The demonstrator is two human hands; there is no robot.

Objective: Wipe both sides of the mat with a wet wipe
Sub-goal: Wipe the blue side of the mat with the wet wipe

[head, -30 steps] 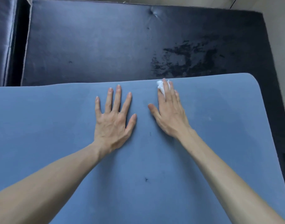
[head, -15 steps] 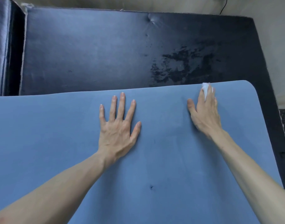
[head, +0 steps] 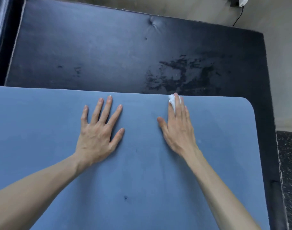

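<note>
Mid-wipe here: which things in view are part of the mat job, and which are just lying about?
Part of the job:
blue mat
wet wipe, under the right hand
left hand, flat on the mat

Just there:
black padded surface under the mat
white plug and cable at the top right

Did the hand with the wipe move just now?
Yes. The right hand with the wet wipe slid back left along the mat's far edge, away from its rounded corner, toward the left hand.
</note>
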